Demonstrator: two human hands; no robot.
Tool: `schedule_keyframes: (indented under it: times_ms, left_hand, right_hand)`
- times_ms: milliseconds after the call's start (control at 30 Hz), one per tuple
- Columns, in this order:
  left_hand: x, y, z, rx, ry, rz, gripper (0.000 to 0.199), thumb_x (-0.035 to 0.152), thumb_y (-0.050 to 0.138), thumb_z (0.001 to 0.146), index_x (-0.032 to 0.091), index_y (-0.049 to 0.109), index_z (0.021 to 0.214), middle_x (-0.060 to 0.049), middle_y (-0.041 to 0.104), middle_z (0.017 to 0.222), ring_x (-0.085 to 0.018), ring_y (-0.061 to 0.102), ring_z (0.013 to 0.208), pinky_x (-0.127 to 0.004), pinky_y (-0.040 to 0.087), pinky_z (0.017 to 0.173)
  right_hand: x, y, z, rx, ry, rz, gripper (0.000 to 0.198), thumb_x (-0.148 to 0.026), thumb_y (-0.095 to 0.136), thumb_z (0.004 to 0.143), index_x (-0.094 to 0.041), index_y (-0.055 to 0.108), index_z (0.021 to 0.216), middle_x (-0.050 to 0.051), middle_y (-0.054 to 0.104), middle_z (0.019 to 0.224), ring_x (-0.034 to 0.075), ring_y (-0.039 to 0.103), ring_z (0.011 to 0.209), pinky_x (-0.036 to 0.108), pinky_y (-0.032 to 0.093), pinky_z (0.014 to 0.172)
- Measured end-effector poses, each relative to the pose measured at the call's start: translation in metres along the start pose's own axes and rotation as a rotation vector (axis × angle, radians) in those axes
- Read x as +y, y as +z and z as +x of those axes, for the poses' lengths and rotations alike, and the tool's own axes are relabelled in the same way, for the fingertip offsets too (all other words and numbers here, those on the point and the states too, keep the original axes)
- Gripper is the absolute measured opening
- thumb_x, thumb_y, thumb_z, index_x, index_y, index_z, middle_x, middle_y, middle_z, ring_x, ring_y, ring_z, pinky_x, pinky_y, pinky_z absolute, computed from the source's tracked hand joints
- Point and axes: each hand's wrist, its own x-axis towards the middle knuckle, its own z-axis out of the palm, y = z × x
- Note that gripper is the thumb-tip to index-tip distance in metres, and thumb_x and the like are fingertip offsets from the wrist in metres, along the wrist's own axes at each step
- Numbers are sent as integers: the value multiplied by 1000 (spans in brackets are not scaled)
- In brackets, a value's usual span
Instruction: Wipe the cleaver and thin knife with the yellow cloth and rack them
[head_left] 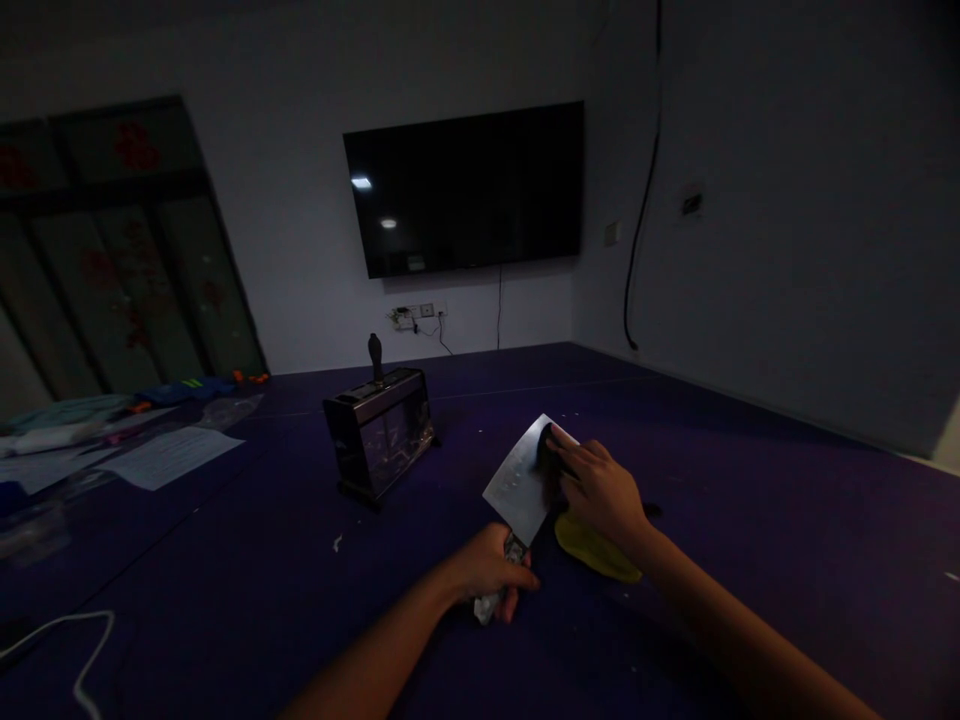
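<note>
My left hand (491,570) is wrapped round the handle of a cleaver (517,484), whose broad shiny blade tilts up and away from me. Something whitish and crinkled shows around the handle below my fingers. My right hand (600,485) presses a small dark pad (550,450) against the right side of the blade near its far end; the pad's exact kind is hard to make out in the dim light. Under my right wrist lies a yellow cloth (596,550) on the purple tabletop (420,640).
A dark knife block (386,435) with clear sides stands left of the cleaver, one black handle (375,355) sticking up from it. Papers (176,455) and plastic bags lie at the left. A white cable (97,650) runs near the front left. A television (469,190) hangs on the wall.
</note>
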Motion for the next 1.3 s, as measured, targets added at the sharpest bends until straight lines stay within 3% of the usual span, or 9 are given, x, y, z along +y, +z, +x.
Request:
schedule_keyframes:
  times_ms: [133,400,600,767,1067,1300]
  left_hand:
    - [2,2,0,42,-21,-1,33,20,64,58,18,40,80,7,49,34,-12,45,28,-17,32,34]
    - [0,1,3,54,-7,-30,20,18,62,55,15,46,67,4,49,34,-11,45,28,-18,33,33]
    - [-1,1,3,80,11,-53,21,18,63,55,15,47,67,4,49,34,-11,45,29,-17,31,33]
    - [2,1,1,31,-20,15,23,21,65,57,16,45,68,5,49,35,-12,46,29,-18,34,34]
    - [8,2,-3,-56,-46,119,21,19,62,59,16,44,70,6,50,36,-10,45,28,-17,33,35]
    - [11,1,-2,-117,-37,143,21,20,61,60,17,44,70,6,51,37,-11,46,29,-17,34,34]
  right_hand:
    - [-12,5,-4,-21,-117,64,40,-22,46,79,-20,56,118,3,44,134,21,54,93,35,50,76]
    - [-45,5,-10,-263,-369,153,53,-4,40,72,-24,56,119,0,49,130,17,56,91,29,50,74]
    - [-50,3,-10,-289,-434,156,47,-9,38,79,-25,56,120,0,51,129,16,56,88,28,49,71]
    - [-37,10,-9,-177,-382,96,51,-5,38,77,-25,54,121,-2,52,127,17,55,87,29,49,74]
    - [-1,7,-1,111,-54,-80,48,-5,40,75,-25,60,113,-5,54,125,16,56,83,26,50,66]
    - [11,4,-1,199,74,-138,49,-5,41,73,-25,59,114,-6,55,123,17,55,77,27,50,58]
